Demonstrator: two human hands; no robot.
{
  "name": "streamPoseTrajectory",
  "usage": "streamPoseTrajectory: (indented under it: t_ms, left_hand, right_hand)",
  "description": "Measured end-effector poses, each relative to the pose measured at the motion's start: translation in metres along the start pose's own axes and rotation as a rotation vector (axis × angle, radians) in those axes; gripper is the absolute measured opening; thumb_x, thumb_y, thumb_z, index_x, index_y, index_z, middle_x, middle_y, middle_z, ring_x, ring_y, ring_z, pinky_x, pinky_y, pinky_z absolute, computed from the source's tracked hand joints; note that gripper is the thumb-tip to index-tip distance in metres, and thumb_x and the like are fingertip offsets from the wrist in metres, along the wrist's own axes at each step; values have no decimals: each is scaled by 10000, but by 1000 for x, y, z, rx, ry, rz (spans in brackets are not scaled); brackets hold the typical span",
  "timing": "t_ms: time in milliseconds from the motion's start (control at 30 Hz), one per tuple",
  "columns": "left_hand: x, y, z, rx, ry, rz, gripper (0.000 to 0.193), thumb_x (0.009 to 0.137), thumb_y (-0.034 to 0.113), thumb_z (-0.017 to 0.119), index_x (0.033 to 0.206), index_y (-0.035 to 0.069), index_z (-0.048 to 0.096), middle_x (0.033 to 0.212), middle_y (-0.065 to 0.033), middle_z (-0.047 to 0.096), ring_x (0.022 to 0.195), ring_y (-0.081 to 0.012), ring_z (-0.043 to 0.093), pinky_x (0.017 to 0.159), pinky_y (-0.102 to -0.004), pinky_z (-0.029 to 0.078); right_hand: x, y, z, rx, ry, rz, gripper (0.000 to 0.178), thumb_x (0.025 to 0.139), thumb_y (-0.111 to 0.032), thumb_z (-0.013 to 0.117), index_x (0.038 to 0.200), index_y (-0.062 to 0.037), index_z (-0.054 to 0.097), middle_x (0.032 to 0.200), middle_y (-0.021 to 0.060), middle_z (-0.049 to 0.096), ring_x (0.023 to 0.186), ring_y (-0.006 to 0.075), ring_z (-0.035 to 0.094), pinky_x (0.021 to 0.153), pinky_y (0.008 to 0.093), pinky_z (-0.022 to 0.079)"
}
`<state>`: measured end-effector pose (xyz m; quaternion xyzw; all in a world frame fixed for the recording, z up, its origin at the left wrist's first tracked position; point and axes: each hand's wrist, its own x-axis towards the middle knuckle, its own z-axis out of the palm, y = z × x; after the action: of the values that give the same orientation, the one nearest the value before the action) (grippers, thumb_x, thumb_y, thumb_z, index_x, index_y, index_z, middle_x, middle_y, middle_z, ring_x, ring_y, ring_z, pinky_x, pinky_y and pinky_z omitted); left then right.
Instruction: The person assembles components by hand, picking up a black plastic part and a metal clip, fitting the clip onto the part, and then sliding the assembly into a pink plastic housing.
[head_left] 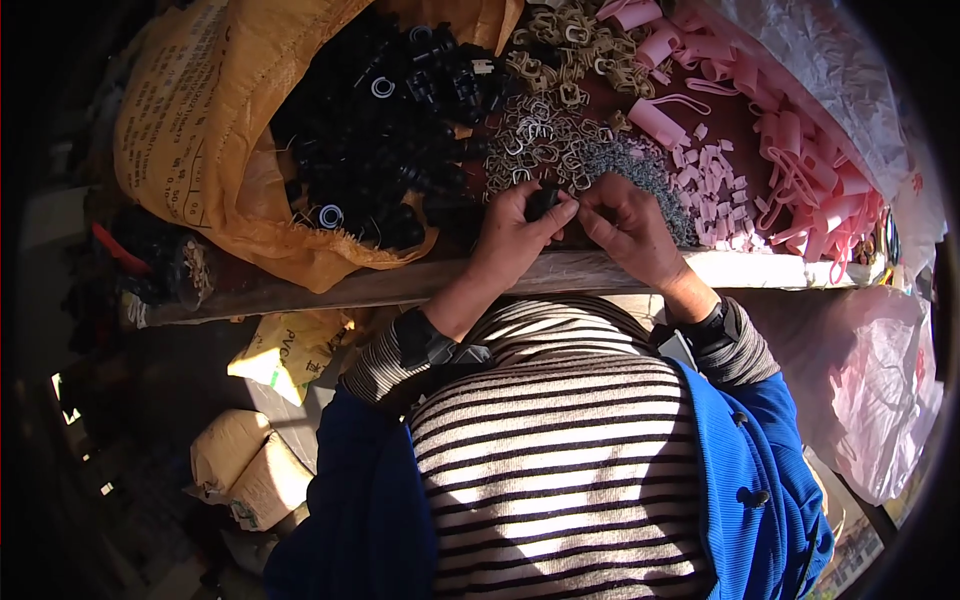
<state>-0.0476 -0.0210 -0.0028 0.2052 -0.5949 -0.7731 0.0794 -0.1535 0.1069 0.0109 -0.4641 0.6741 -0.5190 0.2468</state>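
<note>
My left hand [508, 238] is closed around a small black plastic part [541, 204], with the thumb pressed along its side. Beside it, my right hand [636, 232] has its thumb and fingertips brought together in a pinch. Whatever those fingertips hold is too small to make out. Both hands hover over the table's near edge. Just beyond them lie a heap of silvery metal clips [528, 140] and a pile of tiny grey metal pieces [640, 165]. Small pale pink plastic pieces [712, 188] are spread to the right of my right hand.
An orange woven sack [240, 170] lies open on the left, full of black plastic fittings [400, 110]. Brass-coloured clips [575, 55] sit at the back. Pink sleeves with loops [810, 175] line the right side. A wooden edge [400, 285] fronts the table; a clear plastic bag [870, 390] hangs right.
</note>
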Motion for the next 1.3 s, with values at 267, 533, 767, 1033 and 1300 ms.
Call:
streamPoseTrajectory:
  t_ms: [267,533,767,1033,1300]
  left_hand:
    - [-3,5,-2,-125,9,-139,155,775,201,586,803,57,539,649,9,525,542,-55,471,493,-171,375]
    - [-4,7,-5,-342,-103,-266,180,790,197,555,892,59,501,730,3,532,581,-54,479,491,-173,376]
    - [-8,9,-13,-708,-224,-316,294,833,188,480,1082,34,450,906,-61,537,726,-116,523,590,-215,417]
    - [-13,6,-11,-511,-159,-255,302,862,161,428,1126,15,429,943,-69,535,771,-125,531,661,-247,442]
    - [-16,4,-10,-379,-189,-226,303,861,196,448,1113,27,461,967,-46,538,813,-100,527,690,-228,452]
  right_hand:
    - [2,-6,3,-194,34,-156,96,736,-25,542,821,11,515,726,93,463,637,204,493,575,269,404]
    - [2,-9,0,-270,-31,-239,142,693,-26,576,826,1,534,750,100,465,640,234,494,573,293,414]
    - [6,-18,-7,-399,10,-339,157,627,-38,612,773,-22,557,808,84,480,739,236,480,652,308,382]
    - [12,-25,0,-499,99,-442,153,574,-37,622,714,-40,561,875,69,492,853,235,446,734,324,331]
    - [12,-29,2,-534,52,-393,145,547,-44,624,669,-46,545,891,58,501,884,234,447,758,332,317]
